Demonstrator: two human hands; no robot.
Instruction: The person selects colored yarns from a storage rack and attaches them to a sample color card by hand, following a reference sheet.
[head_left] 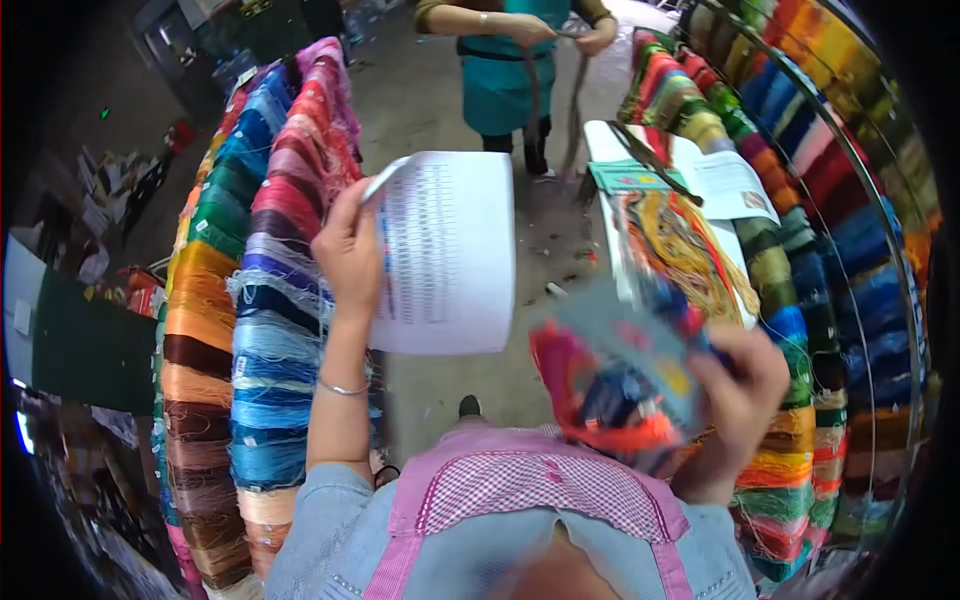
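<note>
My left hand [350, 245] grips the left edge of white printed sheets [450, 270], which hang upright before me with a table of rows on them. On the right, my right hand [740, 385], smeared by motion, is closed on the edge of a packet of embroidery thread [620, 375]. This packet looks like clear plastic with a grey-green header and red, orange and dark blue thread inside. Beyond it, another thread packet [685, 240] with yellow, orange and red skeins lies on a white narrow table [608, 150].
Racks of coloured thread hanks [270, 370] run along my left, and more hanks [785, 330] hang on my right. An open leaflet [725, 185] lies on the table. Ahead stands a person in a teal apron [495, 95], holding long brown strands [575, 110].
</note>
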